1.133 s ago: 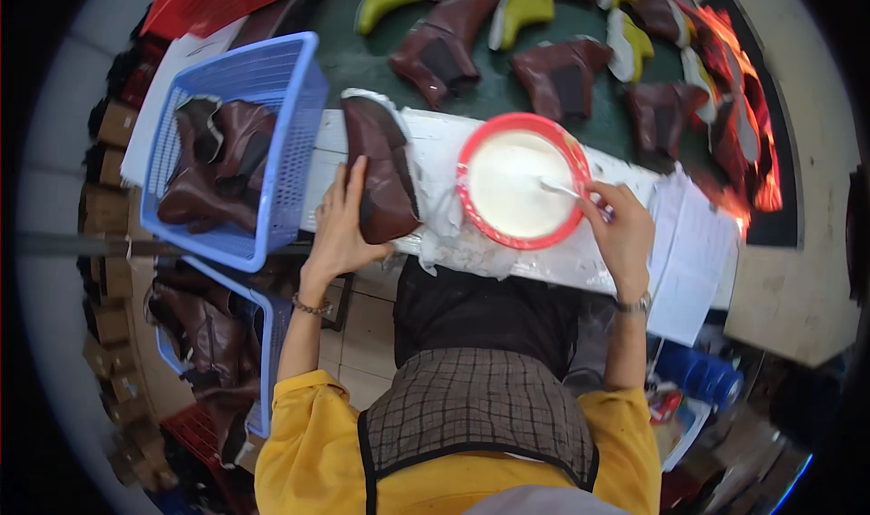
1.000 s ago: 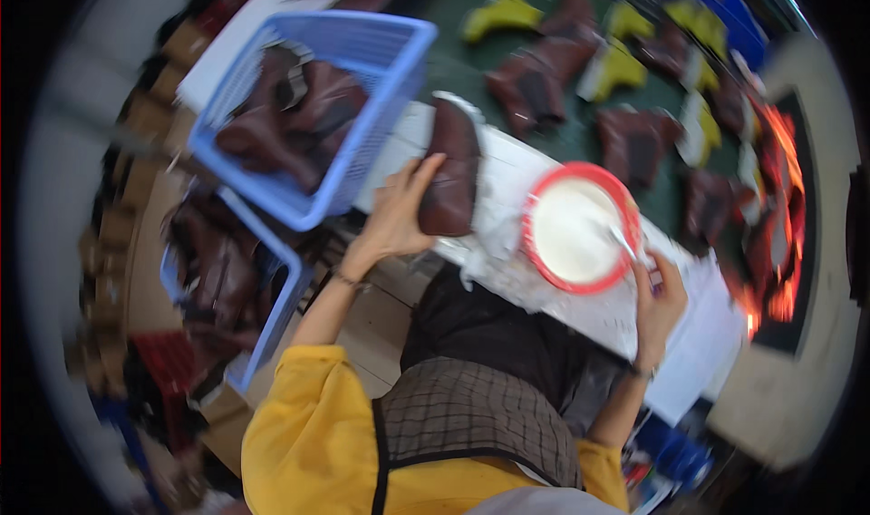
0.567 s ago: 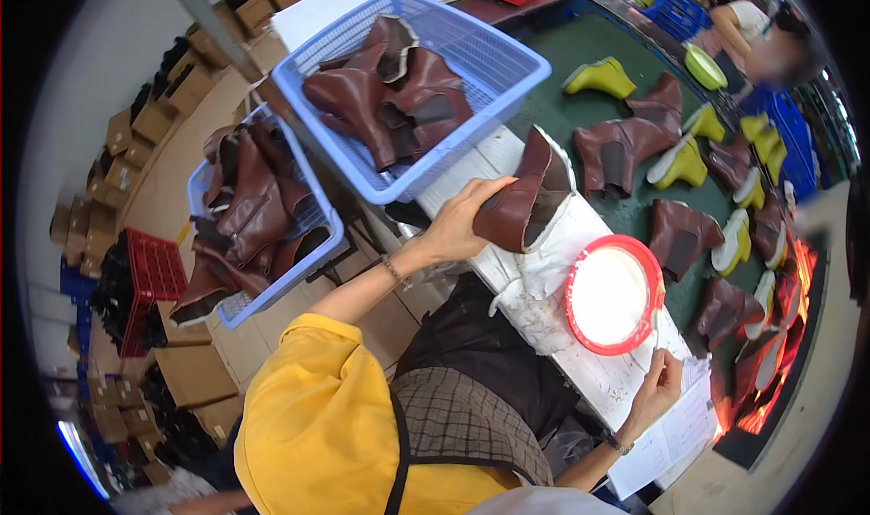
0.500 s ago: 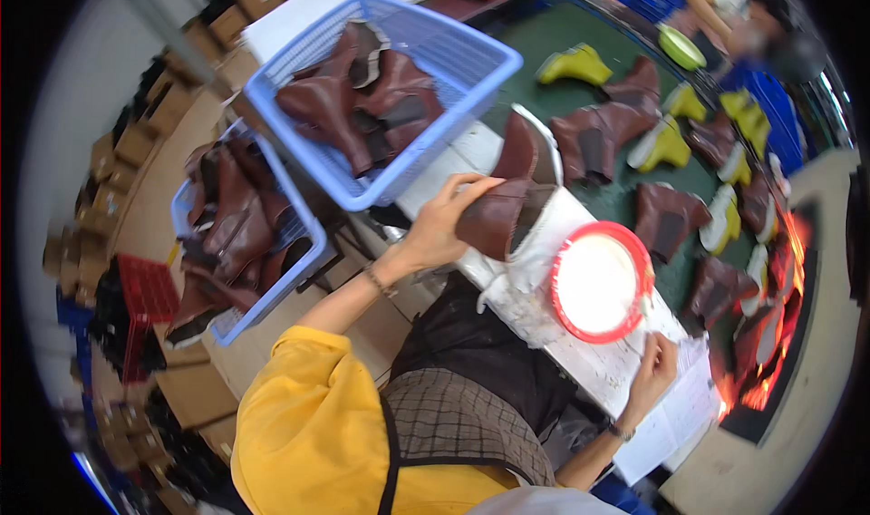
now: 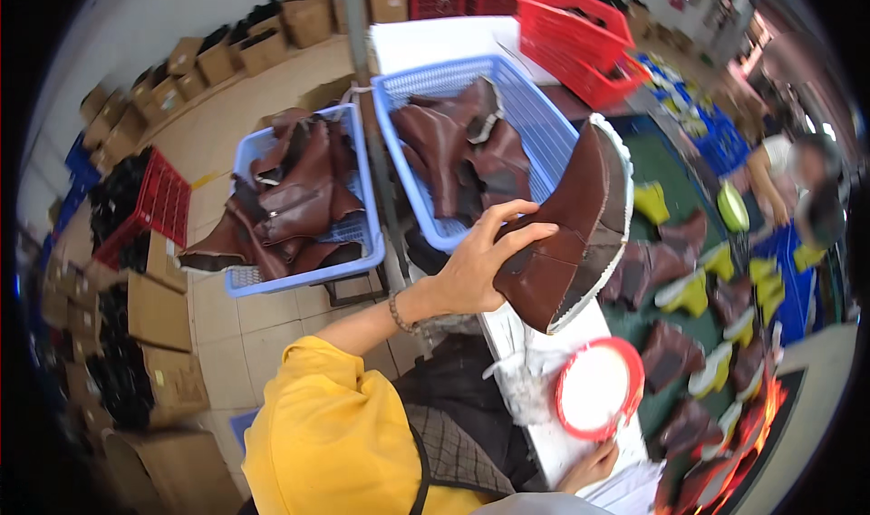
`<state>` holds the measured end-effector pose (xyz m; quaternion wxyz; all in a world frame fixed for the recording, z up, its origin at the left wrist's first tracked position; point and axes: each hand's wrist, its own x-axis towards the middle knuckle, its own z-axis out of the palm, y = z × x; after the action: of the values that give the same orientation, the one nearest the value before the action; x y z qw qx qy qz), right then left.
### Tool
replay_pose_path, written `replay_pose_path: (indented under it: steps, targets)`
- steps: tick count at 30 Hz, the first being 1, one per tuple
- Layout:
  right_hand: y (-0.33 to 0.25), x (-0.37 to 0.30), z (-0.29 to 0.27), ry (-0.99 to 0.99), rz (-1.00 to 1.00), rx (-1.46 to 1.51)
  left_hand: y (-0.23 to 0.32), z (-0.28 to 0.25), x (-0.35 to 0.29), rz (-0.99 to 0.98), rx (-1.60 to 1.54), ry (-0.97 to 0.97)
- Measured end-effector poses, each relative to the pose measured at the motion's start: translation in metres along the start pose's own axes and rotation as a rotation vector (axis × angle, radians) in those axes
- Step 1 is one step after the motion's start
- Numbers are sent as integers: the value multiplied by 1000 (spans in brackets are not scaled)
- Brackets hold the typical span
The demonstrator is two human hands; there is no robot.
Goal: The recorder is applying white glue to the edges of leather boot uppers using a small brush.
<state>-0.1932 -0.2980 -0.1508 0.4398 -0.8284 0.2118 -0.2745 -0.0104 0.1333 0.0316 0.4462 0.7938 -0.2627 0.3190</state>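
My left hand (image 5: pixel 476 266) grips a brown leather boot upper (image 5: pixel 566 234) by its shaft, fingers and thumb wrapped round it. A white band runs along the upper's open bottom edge, which faces right. Below it, on a narrow white bench (image 5: pixel 518 383), stands a red bowl (image 5: pixel 642 370) of white liquid (image 5: pixel 594 390). My right hand (image 5: pixel 591 468) is low beside the bowl's near rim, fingers curled together. Whatever is in those fingers is too small to make out.
Two blue baskets (image 5: pixel 544 166) (image 5: pixel 370 202) of brown uppers stand left and ahead. A green conveyor (image 5: pixel 648 134) carries brown uppers (image 5: pixel 672 356) and yellow-green shoe lasts (image 5: pixel 651 202). Red crates (image 5: pixel 580 39) sit at the back. A co-worker (image 5: pixel 770 175) is far right; orange glow burns lower right.
The view has swung leftward. My left hand has raised the boot upper, which is now turned with its white-edged bottom to the right. My right hand has come closer to the bowl's rim.
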Motion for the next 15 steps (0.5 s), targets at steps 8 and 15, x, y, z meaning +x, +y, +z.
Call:
replay_pose_path:
  steps: [8, 15]
  targets:
    - [-1, 4, 14, 135, 8, 138, 16, -110, -56, -157, 632, 567]
    - [7, 20, 5, 60, -256, -69, -61, -236, -66, -464, 900, 513]
